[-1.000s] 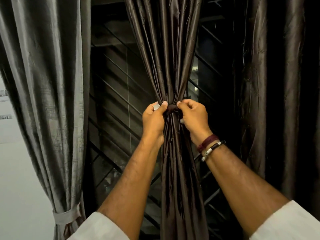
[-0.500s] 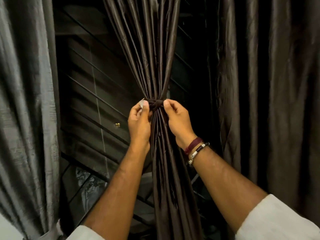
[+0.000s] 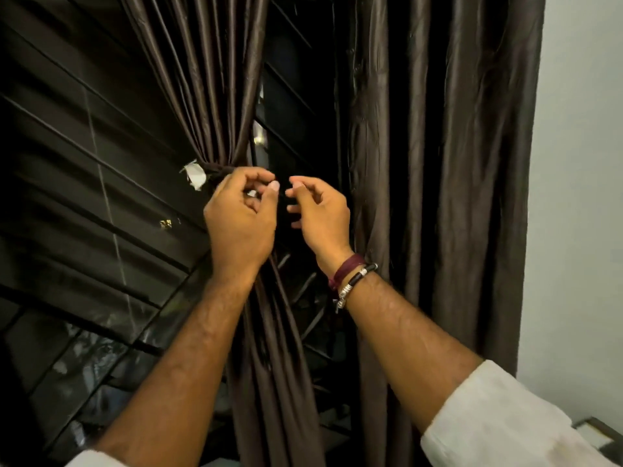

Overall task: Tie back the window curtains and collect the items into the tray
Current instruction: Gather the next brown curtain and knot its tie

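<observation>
A dark brown curtain (image 3: 215,79) is seen gathered into a tight waist by a dark tie-back band (image 3: 220,169), which is wrapped around the bunched folds just above the left hand (image 3: 241,219). A small white tag (image 3: 195,174) is seen sticking out from the left end of the band. Below the band the fabric is spread again and hangs down between the two forearms.

The left hand is held in front of the gathered waist, its fingers (image 3: 251,178) loosely curled, with the thumb tip raised beside the index finger; whether the band is touched by the knuckles cannot be told, and nothing is seen pinched between them. The right hand (image 3: 320,214) is held just beside the left, apart from the curtain, with its fingers (image 3: 298,182) loosely curled and slightly spread, and nothing is gripped by it. The fingertips of the two hands are nearly met but are kept apart by a narrow gap.

A maroon thread and a black bracelet (image 3: 352,276) with silver beads are worn on the right wrist. White sleeves (image 3: 499,419) are pushed up on both arms.

A second dark curtain (image 3: 445,163) is hung loose to the right, against a pale wall (image 3: 580,197). Behind the curtains, dark window glass (image 3: 84,163) crossed by slanted bars is seen.
</observation>
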